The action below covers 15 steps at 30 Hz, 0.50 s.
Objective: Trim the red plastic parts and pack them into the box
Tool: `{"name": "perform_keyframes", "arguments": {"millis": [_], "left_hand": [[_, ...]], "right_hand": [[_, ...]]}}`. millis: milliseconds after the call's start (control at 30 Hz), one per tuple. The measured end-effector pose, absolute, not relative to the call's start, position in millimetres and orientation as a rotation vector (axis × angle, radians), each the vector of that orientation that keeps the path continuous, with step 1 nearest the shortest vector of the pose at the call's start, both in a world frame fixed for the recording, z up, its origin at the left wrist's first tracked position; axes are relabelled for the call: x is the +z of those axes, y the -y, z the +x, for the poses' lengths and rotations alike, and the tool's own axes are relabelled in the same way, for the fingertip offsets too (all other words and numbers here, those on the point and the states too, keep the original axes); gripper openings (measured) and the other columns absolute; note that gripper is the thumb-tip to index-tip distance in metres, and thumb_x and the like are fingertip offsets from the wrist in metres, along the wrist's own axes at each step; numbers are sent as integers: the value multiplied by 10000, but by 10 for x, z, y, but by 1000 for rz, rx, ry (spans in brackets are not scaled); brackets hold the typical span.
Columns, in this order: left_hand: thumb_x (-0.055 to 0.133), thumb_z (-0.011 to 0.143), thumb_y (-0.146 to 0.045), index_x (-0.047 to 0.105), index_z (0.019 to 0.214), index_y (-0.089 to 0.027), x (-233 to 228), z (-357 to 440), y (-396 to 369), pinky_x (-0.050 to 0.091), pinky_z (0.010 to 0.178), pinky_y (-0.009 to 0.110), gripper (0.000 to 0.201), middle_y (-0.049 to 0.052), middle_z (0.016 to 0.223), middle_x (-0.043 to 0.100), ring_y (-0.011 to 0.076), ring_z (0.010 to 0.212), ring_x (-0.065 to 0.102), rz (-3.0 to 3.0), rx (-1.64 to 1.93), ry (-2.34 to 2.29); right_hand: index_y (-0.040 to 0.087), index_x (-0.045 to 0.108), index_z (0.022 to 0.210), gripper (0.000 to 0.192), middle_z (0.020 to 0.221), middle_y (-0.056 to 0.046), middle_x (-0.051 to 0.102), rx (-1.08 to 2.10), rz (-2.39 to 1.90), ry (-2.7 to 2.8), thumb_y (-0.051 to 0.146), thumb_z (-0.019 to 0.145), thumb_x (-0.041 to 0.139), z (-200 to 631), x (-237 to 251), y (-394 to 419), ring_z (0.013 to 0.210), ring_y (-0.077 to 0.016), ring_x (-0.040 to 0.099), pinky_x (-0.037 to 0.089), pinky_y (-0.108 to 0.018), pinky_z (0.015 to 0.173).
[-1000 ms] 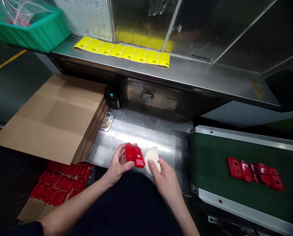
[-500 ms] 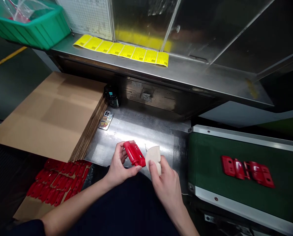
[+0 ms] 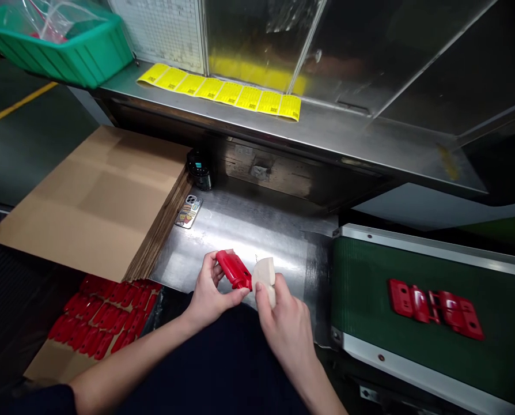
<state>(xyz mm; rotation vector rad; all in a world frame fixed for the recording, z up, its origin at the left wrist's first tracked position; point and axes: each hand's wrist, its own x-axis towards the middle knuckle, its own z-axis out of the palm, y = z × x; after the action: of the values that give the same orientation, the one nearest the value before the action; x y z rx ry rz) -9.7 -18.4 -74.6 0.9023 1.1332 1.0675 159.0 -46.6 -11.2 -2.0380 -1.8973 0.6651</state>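
My left hand (image 3: 216, 288) is closed around a glossy red plastic part (image 3: 233, 268), held tilted above the metal table (image 3: 257, 213). Pinched in my right hand (image 3: 283, 311) is a folded off-white cloth pad (image 3: 264, 279), its edge against the right end of the red part. The pad covers that end, so I cannot make out the contact fully. Two similar red parts, joined by a thin piece between them (image 3: 434, 305), lie on the green conveyor belt (image 3: 361, 288) to the right.
A cardboard stack (image 3: 97, 196) is at left, beside a phone (image 3: 189, 211) and a black device (image 3: 200, 170). Below it, a box holds rows of red parts (image 3: 106, 314). Yellow labels (image 3: 223, 92) and a green bin (image 3: 76, 55) sit on the ledge.
My right hand has moved slightly left, bringing the cloth pad onto the red part's end. The left hand stays nearly in place. The whole view has shifted a little.
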Motion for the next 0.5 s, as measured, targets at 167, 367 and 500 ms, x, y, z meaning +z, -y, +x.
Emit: {"name": "perform_keyframes", "arguments": {"millis": [167,367,500], "left_hand": [[954,663,-340,471,1209,-226,-788,-88,164,488,1133,546,737,186,1503,528,328,1276,630,864,1061,-1130],[964,646,-324,479,1194,-219,-801,-90,148,486,1135,549,740,187,1488,543,329,1261,640,814,1047,-1130],[975,628,-301,499,1177,-216,-790,-102,151,496,1117,528,731,174,1453,574,322,1232,651,772,1050,-1114]], "right_hand": [[240,563,973,259,538,0,662,693,-2062,1926,435,1023,401,1596,-137,423,442,-254,662,299,-314,474],[233,568,997,301,580,-21,679,821,-2107,1953,462,1014,373,1569,-109,390,494,-270,680,301,-317,506],[232,589,1026,354,608,-30,684,843,-2188,1975,500,1018,357,1535,-105,375,542,-277,691,317,-319,535]]}}
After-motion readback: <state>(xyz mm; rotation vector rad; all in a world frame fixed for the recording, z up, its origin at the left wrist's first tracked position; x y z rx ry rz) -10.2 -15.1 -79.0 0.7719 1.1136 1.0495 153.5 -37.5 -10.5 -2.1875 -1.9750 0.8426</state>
